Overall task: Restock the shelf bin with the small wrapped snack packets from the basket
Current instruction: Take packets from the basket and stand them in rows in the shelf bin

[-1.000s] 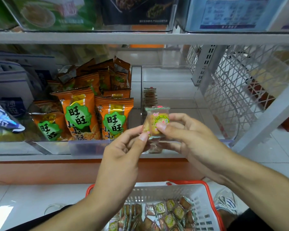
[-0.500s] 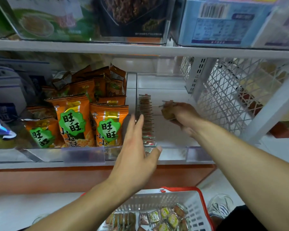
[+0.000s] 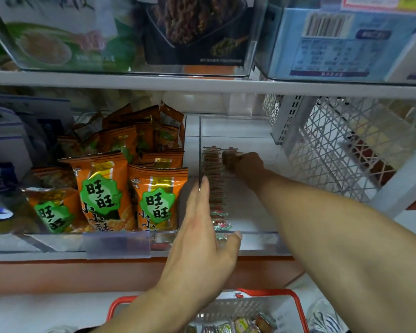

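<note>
Right hand [image 3: 249, 164] pinched packet [image 3: 228, 159] deep in bin [image 3: 250, 241], starting second row; left hand [image 3: 202, 239], fingers straight, steadied bin.

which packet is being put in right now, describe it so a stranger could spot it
Look at the clear shelf bin right of the orange snack bags. A row of packets runs along its left wall. The one you want is the brown packet pinched by the right hand at the row's far end.

Packet row [image 3: 214, 186] in bin [image 3: 250, 239], left side; basket [image 3: 269, 294] below shelf.
</note>
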`<action>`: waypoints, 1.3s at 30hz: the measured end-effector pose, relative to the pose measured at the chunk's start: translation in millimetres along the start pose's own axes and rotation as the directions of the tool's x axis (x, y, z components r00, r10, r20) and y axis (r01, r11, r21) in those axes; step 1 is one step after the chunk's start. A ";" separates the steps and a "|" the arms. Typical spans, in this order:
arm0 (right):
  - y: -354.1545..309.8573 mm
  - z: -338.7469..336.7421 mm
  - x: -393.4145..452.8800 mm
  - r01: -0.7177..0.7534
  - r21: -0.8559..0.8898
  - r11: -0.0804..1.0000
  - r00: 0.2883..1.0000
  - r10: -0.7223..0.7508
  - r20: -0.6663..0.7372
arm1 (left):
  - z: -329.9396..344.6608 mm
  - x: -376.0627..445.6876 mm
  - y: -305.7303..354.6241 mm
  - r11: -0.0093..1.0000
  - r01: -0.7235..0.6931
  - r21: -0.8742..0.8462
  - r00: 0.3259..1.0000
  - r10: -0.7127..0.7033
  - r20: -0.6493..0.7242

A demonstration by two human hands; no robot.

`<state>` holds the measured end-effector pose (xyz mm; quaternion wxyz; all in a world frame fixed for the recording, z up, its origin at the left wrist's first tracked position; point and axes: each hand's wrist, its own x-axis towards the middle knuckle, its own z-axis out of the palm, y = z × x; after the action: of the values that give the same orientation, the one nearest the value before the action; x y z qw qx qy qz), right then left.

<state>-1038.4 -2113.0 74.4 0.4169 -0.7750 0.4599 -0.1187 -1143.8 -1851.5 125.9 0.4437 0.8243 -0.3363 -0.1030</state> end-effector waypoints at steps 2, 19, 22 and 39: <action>-0.7 4.0 3.5 0.023 0.023 0.999 0.999 -0.023 -0.022 | 0.9 0.1 -1.4 1.000 -0.005 -0.002 1.000 0.005 -0.006; -5.0 -16.9 3.0 0.185 -0.347 0.919 0.980 -0.147 0.134 | -0.3 -10.9 1.1 0.998 0.022 -0.060 0.999 -0.020 0.040; -9.1 -16.2 0.2 0.199 -0.388 0.900 0.980 -0.171 0.106 | -1.8 -14.3 0.2 0.997 0.035 -0.068 0.998 -0.032 0.047; -62.4 -69.7 -148.9 0.664 0.325 0.673 0.740 -0.533 -0.410 | -22.3 -60.9 26.0 0.965 -0.257 -0.045 0.953 0.245 -0.179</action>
<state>-1121.4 -2015.2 194.7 0.4516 -0.7392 0.1906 -0.4618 -1191.3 -1807.3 151.9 0.5083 0.7651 -0.3951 0.0144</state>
